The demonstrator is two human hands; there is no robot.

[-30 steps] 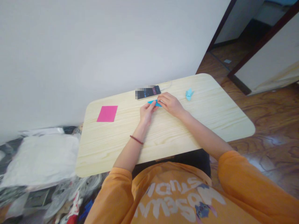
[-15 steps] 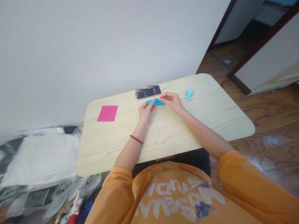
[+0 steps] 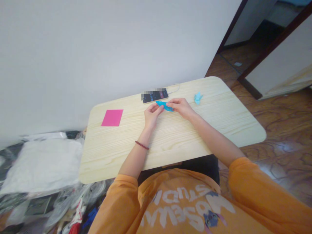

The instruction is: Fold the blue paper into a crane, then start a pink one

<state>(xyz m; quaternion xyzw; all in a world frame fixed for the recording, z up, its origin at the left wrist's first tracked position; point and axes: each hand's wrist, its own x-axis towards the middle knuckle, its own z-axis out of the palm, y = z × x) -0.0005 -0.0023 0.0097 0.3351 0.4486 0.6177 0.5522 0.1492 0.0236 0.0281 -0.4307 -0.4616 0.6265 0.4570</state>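
A long folded strip of bright blue paper (image 3: 164,105) is pinched between my left hand (image 3: 153,117) and my right hand (image 3: 180,109). Its pointed left end sticks out above my left fingers, and its right end disappears under my right fingertips. Just beyond my left hand lies a black smartphone (image 3: 155,96) with a lit screen, partly blurred. A small pale blue paper figure (image 3: 198,98) stands to the right of my right hand. A flat pink paper square (image 3: 112,117) lies well to the left of both hands.
All of this rests on a light wooden table (image 3: 117,159) with rounded corners, set against a white wall (image 3: 97,55). A white cable (image 3: 175,87) leads from the phone. A white package and plastic bags (image 3: 41,167) are heaped on the left; wood floor (image 3: 275,136) lies on the right.
The blue strip has turned, its left end swinging up toward the phone and its right end dipping. My right hand has shifted slightly right. The other paper items have not moved.
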